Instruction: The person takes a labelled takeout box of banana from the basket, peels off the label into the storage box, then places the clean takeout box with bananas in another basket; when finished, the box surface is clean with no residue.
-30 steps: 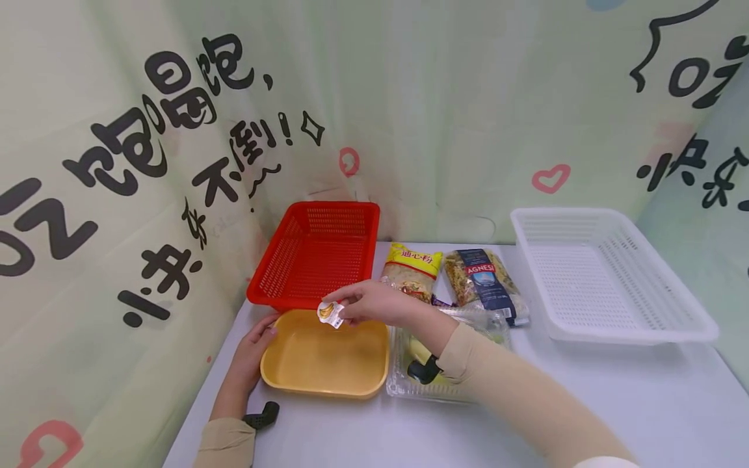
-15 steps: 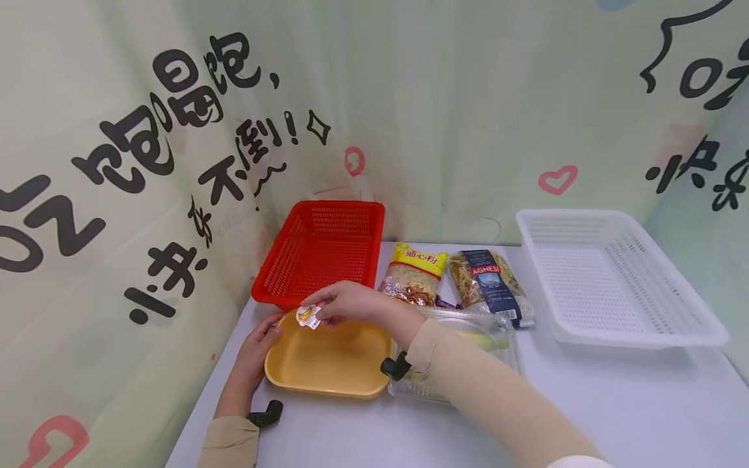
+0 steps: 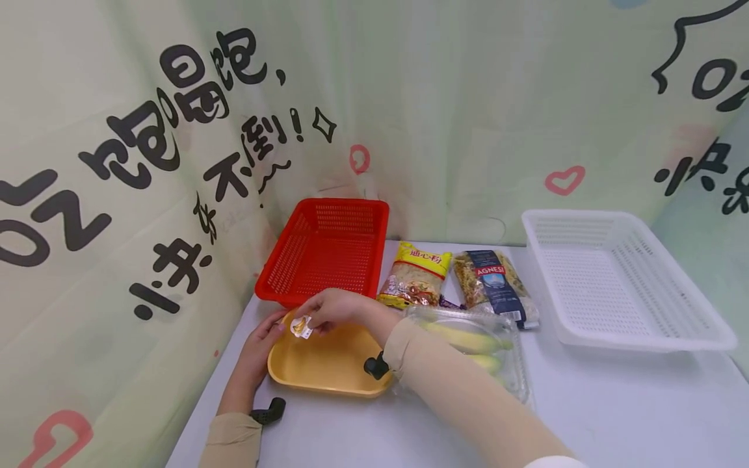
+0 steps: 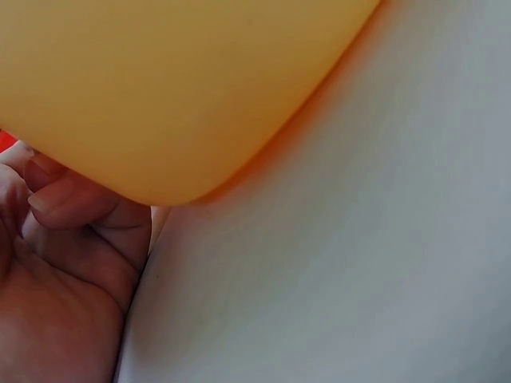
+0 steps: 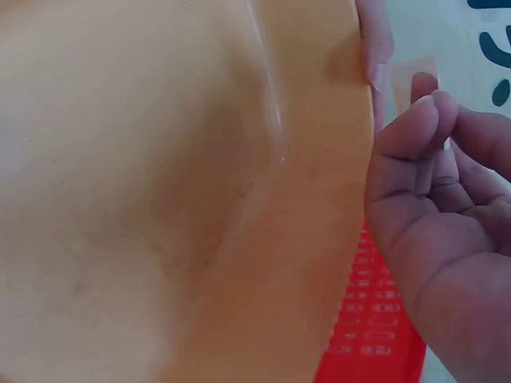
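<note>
Now the right hand point(image 3: 330, 307) pinches a small banana sticker point(image 3: 301, 325) between thumb and fingers point(image 5: 415, 120), holding it over the far left corner of the yellow tray point(image 3: 328, 364), just beside the left hand point(image 3: 257, 354). A second ago the sticker hung over the middle of the tray's far rim; half a second ago it had drifted left; it now sits lower and further left, almost meeting the left fingertips. The left hand rests against the tray's left edge, its fingers point(image 4: 68, 203) curled under the rim as the left wrist view shows, in much the same spot as before. With the right forearm drawn leftward, the clear clamshell box point(image 3: 497, 364) right of the tray is more exposed, and the bananas point(image 3: 462, 338) inside show plainly where the arm hid them earlier. On the tabletop point(image 3: 614, 403) the red basket point(image 3: 328, 250) stands behind the tray, two pasta bags point(image 3: 415, 276) lie beside it, and the white basket point(image 3: 614, 279) sits far right, all unmoved.
</note>
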The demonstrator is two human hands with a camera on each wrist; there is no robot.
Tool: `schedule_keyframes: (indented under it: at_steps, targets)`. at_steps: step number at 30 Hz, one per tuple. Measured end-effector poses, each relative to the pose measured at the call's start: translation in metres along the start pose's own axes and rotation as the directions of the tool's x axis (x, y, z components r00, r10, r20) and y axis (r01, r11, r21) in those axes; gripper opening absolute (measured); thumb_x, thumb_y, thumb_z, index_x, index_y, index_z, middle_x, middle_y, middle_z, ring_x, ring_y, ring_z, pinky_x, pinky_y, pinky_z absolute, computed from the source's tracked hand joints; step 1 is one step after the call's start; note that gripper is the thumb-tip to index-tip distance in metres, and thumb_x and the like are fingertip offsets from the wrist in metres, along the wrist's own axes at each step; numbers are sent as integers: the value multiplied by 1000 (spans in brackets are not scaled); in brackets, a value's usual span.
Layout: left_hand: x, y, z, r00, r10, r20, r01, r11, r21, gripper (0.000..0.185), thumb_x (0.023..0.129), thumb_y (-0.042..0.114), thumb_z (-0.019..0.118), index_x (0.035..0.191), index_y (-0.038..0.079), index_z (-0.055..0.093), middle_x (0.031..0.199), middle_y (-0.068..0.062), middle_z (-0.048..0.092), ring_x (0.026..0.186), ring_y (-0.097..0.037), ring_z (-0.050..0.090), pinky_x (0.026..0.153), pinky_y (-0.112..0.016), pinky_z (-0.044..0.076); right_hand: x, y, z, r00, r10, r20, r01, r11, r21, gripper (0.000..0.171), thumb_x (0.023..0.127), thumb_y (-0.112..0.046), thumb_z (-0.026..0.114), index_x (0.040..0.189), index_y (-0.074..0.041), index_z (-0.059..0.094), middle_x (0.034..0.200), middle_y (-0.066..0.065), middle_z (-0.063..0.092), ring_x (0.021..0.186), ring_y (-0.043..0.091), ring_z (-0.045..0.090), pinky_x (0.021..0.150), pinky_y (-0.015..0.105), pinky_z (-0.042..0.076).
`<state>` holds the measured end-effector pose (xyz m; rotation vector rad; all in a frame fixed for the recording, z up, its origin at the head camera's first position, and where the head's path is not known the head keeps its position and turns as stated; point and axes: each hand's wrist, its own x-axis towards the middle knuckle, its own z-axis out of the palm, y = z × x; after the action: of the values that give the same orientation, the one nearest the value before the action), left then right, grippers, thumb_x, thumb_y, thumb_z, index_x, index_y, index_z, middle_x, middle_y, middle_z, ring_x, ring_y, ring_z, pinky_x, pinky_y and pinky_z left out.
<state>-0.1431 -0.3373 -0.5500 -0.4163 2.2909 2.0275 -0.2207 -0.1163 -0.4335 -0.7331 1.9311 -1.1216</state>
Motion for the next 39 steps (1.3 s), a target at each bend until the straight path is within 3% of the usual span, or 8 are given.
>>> schedule_keyframes:
  at_steps: [6, 14, 18, 25, 34, 39]
  targets:
    - [1, 2, 1, 1000, 14, 18, -14, 1000, 13, 53, 97, 47, 58, 143, 24, 50, 133, -6, 56, 107, -14, 57, 86, -17, 53, 6, 5, 12, 998, 60, 29, -59, 997, -45, 29, 92, -5, 65, 120, -7, 71, 84, 3, 69, 68, 15, 61, 74, 34, 59]
    - [-1, 4, 1, 1000, 0, 11, 0, 1000, 18, 52, 95, 49, 59, 142, 27, 52, 124, -8, 57, 105, -18, 56, 83, -18, 53, 12, 18, 28, 992, 119, 48, -116, 992, -56, 32, 91, -1, 61, 122, -6, 69, 82, 2, 67, 66, 15, 58, 64, 27, 55]
    - [-2, 4, 1, 1000, -1, 13, 1, 1000, 27, 52, 96, 49, 58, 142, 27, 51, 130, -8, 56, 106, -19, 55, 83, -17, 53, 14, 24, 29, 990, 143, 21, -141, 987, -83, 31, 90, 1, 61, 119, -4, 69, 80, 5, 65, 64, 15, 57, 61, 25, 52]
    - [-2, 5, 1, 999, -11, 32, 10, 1000, 27, 51, 99, 46, 55, 145, 25, 48, 150, -3, 46, 127, -22, 50, 89, -13, 50, 15, 32, 26, 985, 173, 9, -171, 978, -121, 26, 92, -1, 60, 116, -3, 70, 81, 7, 65, 64, 16, 56, 62, 25, 52]
    - [-2, 2, 1, 1000, -8, 10, 8, 1000, 21, 51, 95, 50, 58, 141, 28, 51, 134, -6, 56, 111, -20, 55, 87, -17, 52, 15, 31, 31, 975, 224, 7, -219, 960, -173, 33, 90, 5, 58, 122, -1, 63, 77, 5, 58, 58, 13, 52, 56, 23, 48]
    - [-3, 1, 1, 1000, -6, 17, 6, 1000, 4, 49, 97, 46, 57, 142, 26, 51, 139, -7, 54, 116, -22, 53, 88, -15, 51, 14, 31, 34, 972, 235, -18, -234, 955, -181, 22, 87, 8, 58, 109, 3, 58, 74, 4, 53, 55, 13, 49, 52, 21, 44]
